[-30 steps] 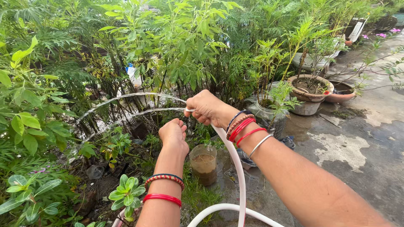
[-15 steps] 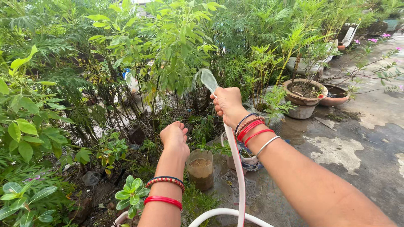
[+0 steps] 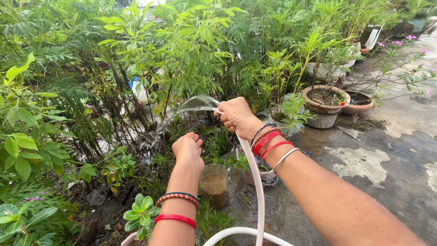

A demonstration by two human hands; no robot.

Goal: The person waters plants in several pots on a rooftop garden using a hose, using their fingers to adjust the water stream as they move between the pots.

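In the head view, the right hand (image 3: 235, 116) was clamped around the end of a white flexible rubber hose (image 3: 256, 191), fingers wrapped tight over the nozzle end. From that hand the hose ran down along the forearm toward the person and curved into a loop at the bottom edge. A fan-shaped spray of water (image 3: 175, 116) left the hand to its left and fell among the green leafy shrubs (image 3: 182, 59) beyond. The left hand (image 3: 187, 146) sat lower and to the left of the right hand, closed into a loose fist, holding nothing and touching nothing. Just below and right of the left hand stood a clear plastic cup of muddy water (image 3: 215, 183). Farther right of the right hand, a round terracotta pot with soil (image 3: 325, 96) rested on the wet concrete floor (image 3: 387, 155).
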